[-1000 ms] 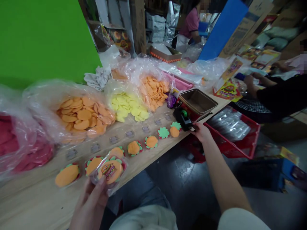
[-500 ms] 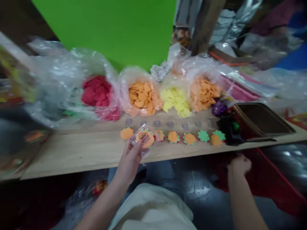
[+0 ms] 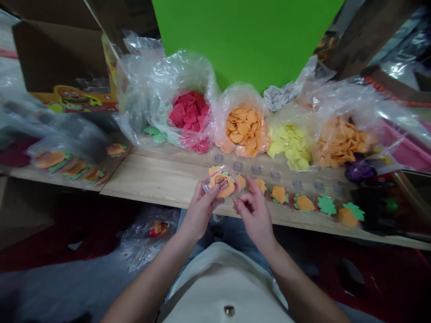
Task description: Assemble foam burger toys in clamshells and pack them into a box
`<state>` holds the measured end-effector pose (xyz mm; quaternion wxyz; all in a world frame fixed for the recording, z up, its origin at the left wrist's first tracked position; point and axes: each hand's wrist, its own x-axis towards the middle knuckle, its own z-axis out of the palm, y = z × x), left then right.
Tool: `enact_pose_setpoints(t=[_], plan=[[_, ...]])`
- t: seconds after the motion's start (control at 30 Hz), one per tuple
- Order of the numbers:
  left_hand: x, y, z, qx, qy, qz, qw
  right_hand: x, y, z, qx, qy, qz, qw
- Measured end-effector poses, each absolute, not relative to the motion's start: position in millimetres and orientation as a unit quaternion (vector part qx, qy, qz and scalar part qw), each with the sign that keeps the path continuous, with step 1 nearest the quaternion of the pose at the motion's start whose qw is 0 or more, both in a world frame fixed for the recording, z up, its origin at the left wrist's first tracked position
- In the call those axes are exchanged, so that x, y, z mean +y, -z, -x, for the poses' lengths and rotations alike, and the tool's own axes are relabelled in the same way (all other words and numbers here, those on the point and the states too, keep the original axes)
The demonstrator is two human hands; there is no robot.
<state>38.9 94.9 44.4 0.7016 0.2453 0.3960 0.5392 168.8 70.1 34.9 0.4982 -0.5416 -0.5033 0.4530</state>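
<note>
My left hand (image 3: 199, 211) grips a clear packet with a foam toy burger (image 3: 222, 183) inside, thumb on top, above the front of the wooden bench. A small printed burger label shows on its face. My right hand (image 3: 255, 213) is just right of the packet, index finger stretched out and the other fingers partly curled, with nothing visible in it. To its right runs a row of foam pieces: orange rounds on green and red layers (image 3: 279, 194), a green leaf shape (image 3: 326, 205), and an orange round (image 3: 347, 217) overlapping another green one.
Plastic bags of red (image 3: 189, 111), orange (image 3: 245, 128), yellow (image 3: 291, 142) and more orange foam pieces (image 3: 343, 140) line the back. Small clear pieces (image 3: 256, 169) lie before them. Packed burgers (image 3: 74, 168) lie left, below an open carton (image 3: 60, 58). A green panel (image 3: 249, 40) stands behind.
My right hand has come from below the bench's right side to beside the packet. The left hand still holds the packeted burger. The view has turned left, showing the carton and packed burgers.
</note>
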Motion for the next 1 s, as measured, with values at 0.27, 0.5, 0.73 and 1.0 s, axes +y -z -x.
enact_pose_setpoints(t=[0.27, 0.5, 0.73, 1.0], plan=[[95.2, -46.3, -20.1, 0.394, -0.548, -0.243, 0.697, 84.2, -31.7, -165.2, -0.48, -0.568, 0.517, 0.424], [103.4, -42.8, -2.2, 0.412, -0.617, -0.208, 0.638, 73.8, -36.7, -158.2, -0.613, -0.231, 0.63, 0.418], [96.4, -48.3, 11.9, 0.434, -0.651, -0.244, 0.573, 94.0, -42.5, -112.0, -0.531, -0.51, 0.564, 0.376], [110.6, -14.3, 75.2, 0.485, -0.629, -0.213, 0.569, 109.1, 0.8, -75.7, -0.653, -0.589, 0.412, 0.237]])
